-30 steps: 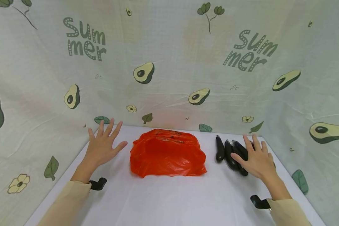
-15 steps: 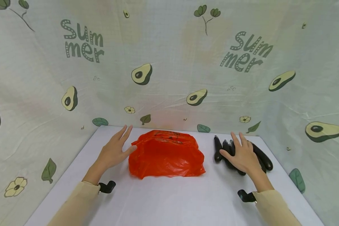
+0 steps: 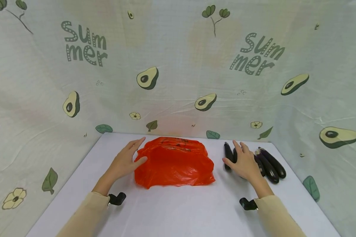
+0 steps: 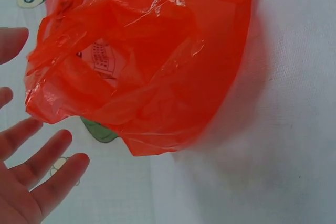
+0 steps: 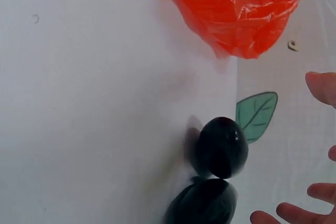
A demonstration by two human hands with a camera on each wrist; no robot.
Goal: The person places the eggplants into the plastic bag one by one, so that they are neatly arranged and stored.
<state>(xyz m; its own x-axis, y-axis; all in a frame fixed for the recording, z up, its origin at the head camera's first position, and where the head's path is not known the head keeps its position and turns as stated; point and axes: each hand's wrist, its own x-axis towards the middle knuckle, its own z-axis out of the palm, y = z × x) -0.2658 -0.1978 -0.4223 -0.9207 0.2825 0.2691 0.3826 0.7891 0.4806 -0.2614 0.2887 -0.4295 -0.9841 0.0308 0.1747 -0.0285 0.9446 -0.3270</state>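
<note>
Left hand (image 3: 124, 163) and right hand (image 3: 245, 164) sit farther inward than before, fingers spread, gripping nothing. Red bag (image 3: 175, 164) central on white tabletop (image 3: 181, 214), long axis crosswise; eggplants (image 3: 268, 167) near right edge, stems pointing away. Tabletop stretches out in front.

Near the far edge of the one white surface (image 3: 178, 210) lies one red plastic bag (image 3: 175, 164), and toward the far right corner at least five dark eggplants (image 3: 268, 167), their exact number hidden behind one of the two hands (image 3: 245, 164), alongside two sleeves (image 3: 83, 214) and two black wrist devices (image 3: 117, 198).
</note>
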